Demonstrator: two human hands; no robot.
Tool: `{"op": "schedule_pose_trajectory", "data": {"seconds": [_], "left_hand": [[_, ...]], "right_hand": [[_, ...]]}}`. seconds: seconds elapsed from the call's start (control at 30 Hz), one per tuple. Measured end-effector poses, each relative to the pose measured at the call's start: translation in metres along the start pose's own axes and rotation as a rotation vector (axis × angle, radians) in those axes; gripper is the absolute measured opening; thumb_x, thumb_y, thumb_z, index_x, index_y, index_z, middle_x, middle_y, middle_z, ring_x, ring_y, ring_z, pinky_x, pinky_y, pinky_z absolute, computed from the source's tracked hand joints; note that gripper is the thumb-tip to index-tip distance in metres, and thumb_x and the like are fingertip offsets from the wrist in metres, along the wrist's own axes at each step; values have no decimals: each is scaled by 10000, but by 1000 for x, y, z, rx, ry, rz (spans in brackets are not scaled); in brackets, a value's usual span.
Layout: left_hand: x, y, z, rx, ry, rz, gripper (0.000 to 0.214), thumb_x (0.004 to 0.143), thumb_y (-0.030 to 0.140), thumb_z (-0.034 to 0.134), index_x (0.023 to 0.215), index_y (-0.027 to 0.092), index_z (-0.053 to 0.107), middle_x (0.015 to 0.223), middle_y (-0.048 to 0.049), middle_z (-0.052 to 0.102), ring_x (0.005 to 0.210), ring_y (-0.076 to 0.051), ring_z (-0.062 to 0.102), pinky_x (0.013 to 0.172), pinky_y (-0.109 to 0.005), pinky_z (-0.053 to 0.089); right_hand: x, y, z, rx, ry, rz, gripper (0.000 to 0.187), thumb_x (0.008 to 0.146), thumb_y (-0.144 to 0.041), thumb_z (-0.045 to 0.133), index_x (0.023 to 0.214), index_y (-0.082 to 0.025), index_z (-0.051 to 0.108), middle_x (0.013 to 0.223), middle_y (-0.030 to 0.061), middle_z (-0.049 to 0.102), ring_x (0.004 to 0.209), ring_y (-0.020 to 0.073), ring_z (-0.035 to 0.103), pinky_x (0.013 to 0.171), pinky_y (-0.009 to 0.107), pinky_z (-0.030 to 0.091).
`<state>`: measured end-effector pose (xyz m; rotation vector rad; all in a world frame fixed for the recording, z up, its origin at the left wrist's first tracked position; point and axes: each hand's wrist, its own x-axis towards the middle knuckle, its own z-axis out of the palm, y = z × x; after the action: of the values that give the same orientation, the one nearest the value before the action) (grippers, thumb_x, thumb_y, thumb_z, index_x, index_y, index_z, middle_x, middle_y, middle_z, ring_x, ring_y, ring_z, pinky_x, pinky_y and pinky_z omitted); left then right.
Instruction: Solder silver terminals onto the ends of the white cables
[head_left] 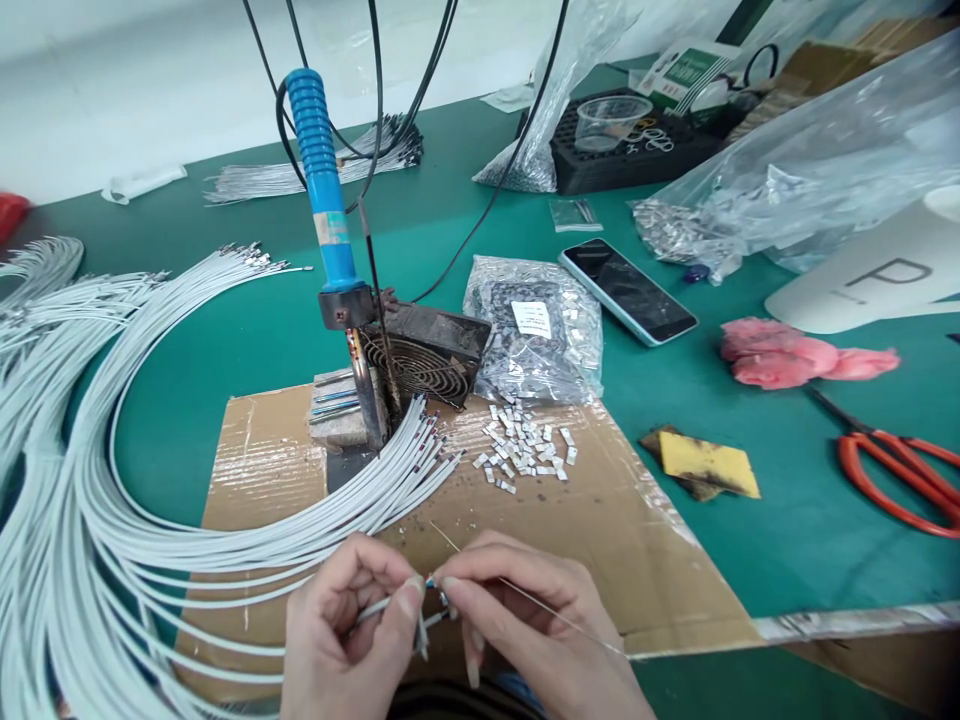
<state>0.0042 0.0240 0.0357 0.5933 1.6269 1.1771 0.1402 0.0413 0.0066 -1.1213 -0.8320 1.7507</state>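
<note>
My left hand (pixel 356 630) is closed on a white cable (pixel 373 608), with thumb and forefinger pinching near its end. Small coloured wire ends (pixel 430 581) show between the two hands' fingertips. My right hand (pixel 532 620) is closed too, its thumb and forefinger at those wire ends. A thin solder wire (pixel 559 615) runs through the right hand and sticks out past its fingers toward the upper left. Something small and metallic is partly hidden under the right fingertips; I cannot make out what it is.
A blue-handled soldering iron (pixel 324 190) stands tip-down by a small fan (pixel 424 350). Bundled white cables (pixel 247 540) curve over the cardboard (pixel 585 540) from the left. Small white connectors (pixel 525 445) lie loose near a filled bag (pixel 536 330). Phone (pixel 628 290), yellow sponge (pixel 709 463) and scissors (pixel 900 470) are right.
</note>
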Motion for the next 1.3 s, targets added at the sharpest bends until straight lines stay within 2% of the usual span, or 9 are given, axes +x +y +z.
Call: {"op": "schedule_pose_trajectory", "data": {"seconds": [0.1,0.33,0.43,0.53,0.63,0.77,1.0,1.13,1.3], "left_hand": [[0,1,0,18,-10,15,213,594,214,863,577,159,657,504,42,581,467,-65,463,465,-125,351],[0,1,0,10,6,13,190,579,177,850,558,154,662,479,48,578,449,-55,454,458,-115,344],[0,0,-1,-25,11,7,192,574,152,871,565,154,679,474,54,590,443,-42,470,457,-90,358],[1,-1,-1,-50,-1,27,176,586,147,879,584,165,704,566,23,682,502,-61,583,510,-86,439],[0,-1,-1,-43,-27,52,160,617,171,875,597,181,717,708,-19,758,599,-109,691,557,-111,507],[-1,-1,-2,6,-42,82,151,673,217,853,612,191,718,714,-21,742,599,-115,694,537,-110,508],[0,-3,-3,36,-50,107,148,667,199,847,604,190,714,703,-26,720,566,-122,663,516,-132,508],[2,-4,-3,65,-45,119,141,670,209,840,603,194,717,708,-32,725,556,-122,644,465,-129,468],[3,-3,-3,120,-30,161,145,676,209,829,589,202,714,694,-41,726,664,-163,671,603,-159,541]], "right_hand": [[0,-2,3,52,8,18,206,740,-397,892,713,-201,836,649,-29,609,452,53,572,444,142,511],[3,2,-6,25,-82,-16,131,844,-333,820,784,-218,837,701,-24,633,475,60,608,472,145,545],[1,1,-4,40,18,-2,161,808,-366,849,763,-214,822,662,-33,628,469,56,591,481,136,536],[-1,-2,-1,52,104,18,194,777,-390,869,745,-211,802,566,-43,605,457,67,572,480,137,519],[0,-4,0,-2,92,-55,144,815,-338,834,742,-217,804,627,-30,626,487,71,581,497,146,515],[4,-6,-3,-115,-14,-158,112,869,-247,771,771,-231,822,725,-4,657,507,74,565,478,161,481],[4,-3,-4,-206,-2,-213,97,871,-234,765,828,-261,848,724,-2,660,531,91,538,470,185,443],[4,-1,-3,-187,1,-213,93,867,-225,773,821,-259,845,710,-10,640,536,90,533,473,184,440],[6,0,-1,-215,36,-260,113,859,-191,771,831,-271,846,722,-6,657,587,109,570,508,190,458]]}}
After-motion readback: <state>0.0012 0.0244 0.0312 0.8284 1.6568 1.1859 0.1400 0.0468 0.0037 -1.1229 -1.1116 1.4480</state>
